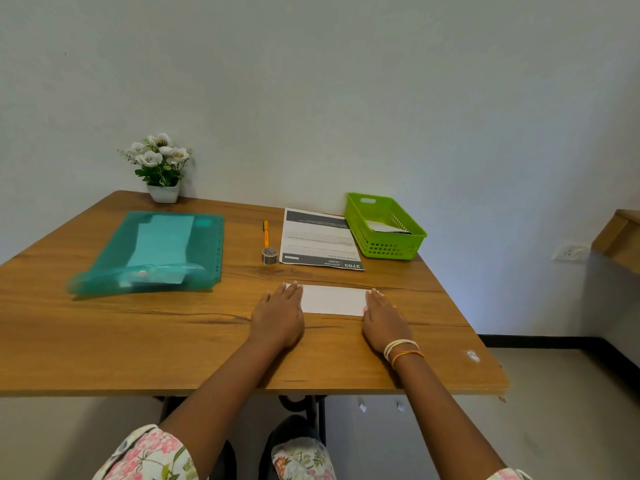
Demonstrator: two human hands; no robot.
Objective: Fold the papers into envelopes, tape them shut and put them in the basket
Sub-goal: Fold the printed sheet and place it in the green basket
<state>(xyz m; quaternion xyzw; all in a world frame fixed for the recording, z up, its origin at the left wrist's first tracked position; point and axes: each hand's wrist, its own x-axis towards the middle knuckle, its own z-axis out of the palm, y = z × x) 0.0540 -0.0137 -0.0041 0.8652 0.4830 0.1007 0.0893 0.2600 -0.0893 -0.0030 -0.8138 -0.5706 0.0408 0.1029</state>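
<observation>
Both hands lie flat with straight fingers on the wooden table [173,341], just below the middle of the frame: the left hand [278,315] presses the left end of a folded white paper [334,300], and the right hand [382,320], with thread bands at the wrist, presses its right end. Neither hand grips anything. The folded paper lies as a long strip between them, flat on the table. Above it, toward centre right, a printed sheet [318,239] lies upside down to the viewer, touching or just beside the green basket [384,249] at right, which holds some white paper. Left of the sheet stand a small roll of tape [269,255] and, just above it, an orange pen [266,233]. At left lies a teal plastic folder [156,252], and in the upper left a white pot of flowers [160,168] by the wall
</observation>
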